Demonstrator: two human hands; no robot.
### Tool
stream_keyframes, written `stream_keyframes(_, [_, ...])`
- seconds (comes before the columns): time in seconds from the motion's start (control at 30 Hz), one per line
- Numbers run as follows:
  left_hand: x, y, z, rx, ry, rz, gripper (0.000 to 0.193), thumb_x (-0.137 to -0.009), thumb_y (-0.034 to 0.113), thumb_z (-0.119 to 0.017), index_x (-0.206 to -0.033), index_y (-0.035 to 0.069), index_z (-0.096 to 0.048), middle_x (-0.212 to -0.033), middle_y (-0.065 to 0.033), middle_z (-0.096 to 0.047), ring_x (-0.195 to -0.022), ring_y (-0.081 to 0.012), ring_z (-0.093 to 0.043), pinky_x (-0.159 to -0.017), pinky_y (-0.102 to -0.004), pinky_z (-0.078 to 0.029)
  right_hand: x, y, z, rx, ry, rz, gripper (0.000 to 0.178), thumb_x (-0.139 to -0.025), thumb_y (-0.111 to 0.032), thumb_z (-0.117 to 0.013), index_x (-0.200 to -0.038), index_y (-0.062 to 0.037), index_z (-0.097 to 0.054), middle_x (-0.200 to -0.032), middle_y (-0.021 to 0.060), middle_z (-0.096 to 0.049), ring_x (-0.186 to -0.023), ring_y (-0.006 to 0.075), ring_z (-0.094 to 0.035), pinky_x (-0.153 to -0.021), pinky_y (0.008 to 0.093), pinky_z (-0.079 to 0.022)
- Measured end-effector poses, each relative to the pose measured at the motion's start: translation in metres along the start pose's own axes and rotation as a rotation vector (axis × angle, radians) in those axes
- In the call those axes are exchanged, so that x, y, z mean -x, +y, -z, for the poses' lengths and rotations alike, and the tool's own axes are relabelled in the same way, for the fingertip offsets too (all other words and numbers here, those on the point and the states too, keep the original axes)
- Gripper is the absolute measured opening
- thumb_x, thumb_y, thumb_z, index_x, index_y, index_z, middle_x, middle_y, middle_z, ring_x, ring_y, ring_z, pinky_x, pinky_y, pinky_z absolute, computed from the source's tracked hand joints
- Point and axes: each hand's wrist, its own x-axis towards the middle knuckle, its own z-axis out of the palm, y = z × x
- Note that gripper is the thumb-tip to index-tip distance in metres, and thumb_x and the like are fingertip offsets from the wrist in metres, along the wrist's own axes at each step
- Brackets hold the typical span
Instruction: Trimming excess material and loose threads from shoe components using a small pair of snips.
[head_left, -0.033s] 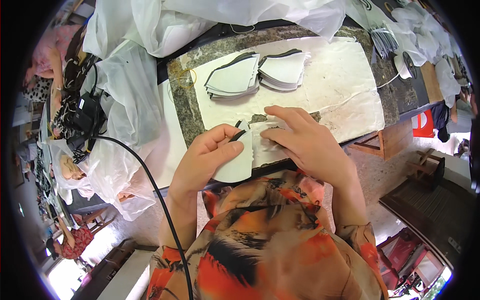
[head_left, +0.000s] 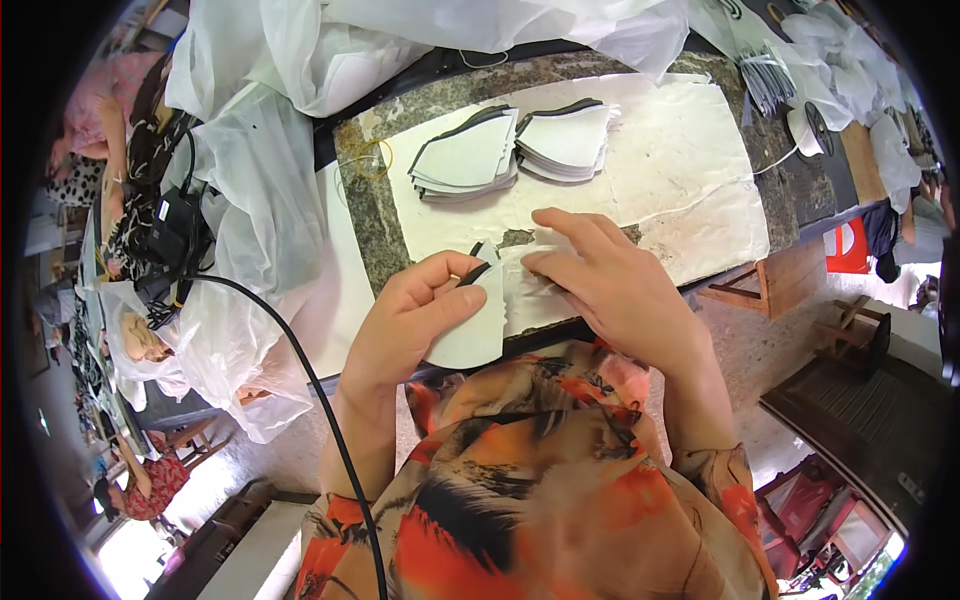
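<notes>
My left hand (head_left: 418, 315) pinches a white, curved cut piece (head_left: 475, 335) with a black strip along its upper edge, thumb on top. Just right of it, my right hand (head_left: 618, 280) hovers over or rests on the worn white sheet (head_left: 680, 160); I cannot tell whether it touches. Its index and middle fingers are stretched out and apart, its thumb is mostly hidden, and nothing shows in its grip. Beyond my hands lie two stacks of similar black-edged white pieces, a left stack (head_left: 465, 155) and a right stack (head_left: 565, 145), side by side on the sheet.
Clear plastic bags (head_left: 250, 190) crowd the left and far side. A black cable (head_left: 290, 340) runs down past my left forearm from a black adapter (head_left: 175, 225). A bundle of grey strips (head_left: 768, 82) and a white cord spool (head_left: 803, 132) are at far right. Other people sit leftward.
</notes>
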Motion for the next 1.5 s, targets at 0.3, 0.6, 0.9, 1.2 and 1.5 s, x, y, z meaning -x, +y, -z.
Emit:
stream_keyframes(0.3, [0.011,-0.011,-0.017,0.099,0.043,-0.050,0.033,-0.100,0.009,-0.061,-0.131,-0.001,-0.058,-0.107,-0.0065,-0.071,-0.091,-0.0100,-0.068,-0.081,-0.0250,-0.055,-0.008,0.003,-0.006,-0.242,-0.047,-0.102,0.024,-0.095,-0.018,-0.061,-0.116,-0.0086,-0.068,-0.105,0.0120,-0.070,-0.100,0.0375,-0.066,-0.085,0.0423,-0.053])
stream_keyframes(0.6, [0.008,-0.016,-0.032,0.073,0.091,-0.026,0.031,-0.103,0.009,-0.058,-0.132,-0.001,-0.058,-0.103,-0.0050,-0.070,-0.086,-0.0068,-0.064,-0.075,-0.0229,-0.052,-0.007,0.008,0.001,-0.882,-0.176,-0.256,0.051,-0.107,-0.046,-0.046,-0.097,-0.0003,-0.066,-0.080,0.0129,-0.062,-0.078,0.0252,-0.058,-0.074,0.0364,-0.047])
stream_keyframes(0.9, [0.008,-0.017,-0.032,0.037,0.067,-0.047,0.029,-0.105,0.012,-0.056,-0.132,0.000,-0.058,-0.093,-0.0026,-0.069,-0.075,-0.0039,-0.059,-0.064,-0.0200,-0.047,-0.009,0.012,-0.001,-1.118,-0.337,-0.352,0.054,-0.107,-0.050,-0.047,-0.087,-0.0041,-0.068,-0.076,-0.0035,-0.051,-0.071,0.0087,-0.042,-0.064,0.0252,-0.035])
stream_keyframes(1.2, [0.005,-0.014,-0.023,0.079,0.041,-0.032,0.032,-0.101,0.008,-0.060,-0.131,-0.002,-0.059,-0.112,-0.0075,-0.070,-0.093,-0.0097,-0.067,-0.081,-0.0240,-0.054,-0.005,0.012,-0.009,-1.231,-0.297,-0.372,0.051,-0.106,-0.048,-0.049,-0.089,-0.0044,-0.068,-0.074,-0.0054,-0.044,-0.068,0.0073,-0.037,-0.060,0.0245,-0.030])
stream_keyframes(1.5, [0.003,-0.016,-0.018,0.042,0.083,-0.071,0.030,-0.104,0.009,-0.057,-0.133,0.001,-0.059,-0.097,-0.0016,-0.069,-0.082,-0.0038,-0.060,-0.073,-0.0202,-0.049,-0.006,0.038,-0.003,-1.358,-0.182,-0.446,0.036,-0.103,-0.035,-0.056,-0.098,-0.0033,-0.070,-0.074,-0.0047,-0.053,-0.068,0.0058,-0.045,-0.060,0.0242,-0.037])
